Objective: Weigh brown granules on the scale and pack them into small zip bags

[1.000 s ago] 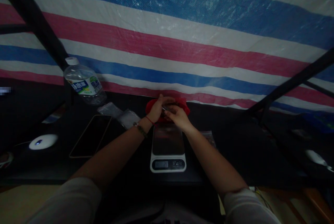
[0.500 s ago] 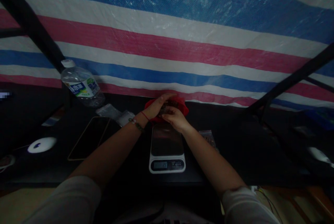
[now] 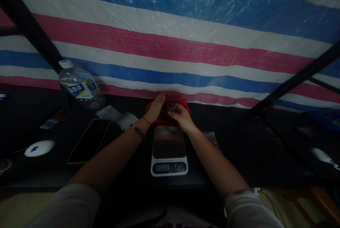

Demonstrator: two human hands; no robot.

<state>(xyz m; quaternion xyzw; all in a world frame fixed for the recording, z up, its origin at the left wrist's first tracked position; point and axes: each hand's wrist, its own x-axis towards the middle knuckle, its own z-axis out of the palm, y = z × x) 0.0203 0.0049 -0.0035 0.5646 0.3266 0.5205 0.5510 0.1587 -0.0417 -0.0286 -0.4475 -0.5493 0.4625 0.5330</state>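
Behind the scale lies a red bag (image 3: 183, 104) with small dark brown pieces (image 3: 167, 110) in it; what they are is too dim to tell. My left hand (image 3: 157, 109) rests along the bag's left side, its fingers stretched out toward the back. Over the bag's right part, my right hand (image 3: 182, 116) has its thumb and fingers closed together among the brown pieces; whatever they pinch is hidden. Between my forearms stands a white digital scale (image 3: 169, 146) with a dark plate and a lit display.
A clear plastic bottle (image 3: 82, 86), small clear bags (image 3: 126, 121), a phone (image 3: 89, 141) and a white mouse (image 3: 39, 148) are on the left. A small filled bag (image 3: 211, 136) lies beside my right forearm. Striped sheeting (image 3: 170, 51) hangs behind, between dark metal bars (image 3: 294, 83).
My left hand's fingers have drawn back a little from over the bag, baring more brown pieces. My right hand has shifted slightly right and up. The view has moved slightly.
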